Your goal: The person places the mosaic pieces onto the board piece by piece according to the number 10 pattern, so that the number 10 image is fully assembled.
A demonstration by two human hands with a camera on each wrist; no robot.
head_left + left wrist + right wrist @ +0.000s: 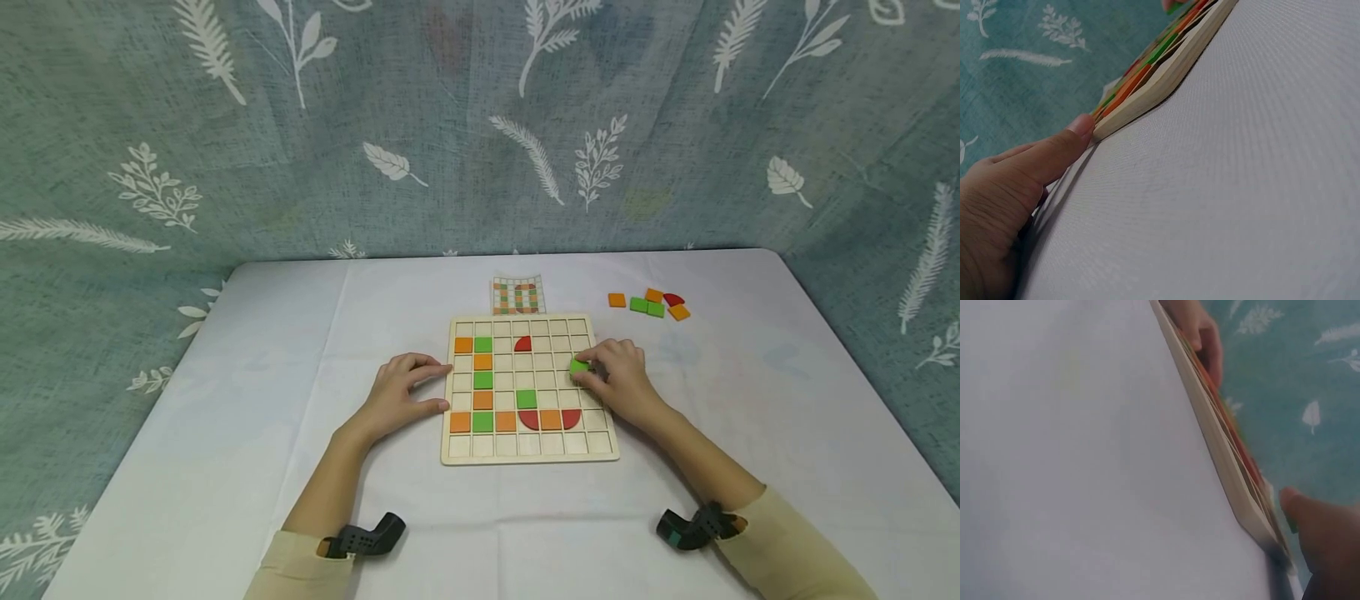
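A wooden grid board [531, 461] lies flat on the white table. Orange squares, green squares and red quarter-circle pieces sit in some of its cells. My left hand [396, 393] rests at the board's left edge, thumb and fingers spread and touching the rim; in the left wrist view its thumb [1080, 127] meets the board's corner side. Over the right side of the grid, my right hand [622, 379] pinches a green square tile [577, 366] between thumb and fingers. The right wrist view shows this tile [1292, 524] mostly hidden behind the thumb.
Behind the board stands a small pattern card [517, 296] with a coloured grid. Loose pieces lie at the back right: an orange tile [617, 300], a green tile [639, 305], a red piece [674, 299] and several others. A leaf-patterned cloth [450, 167] hangs behind the table.
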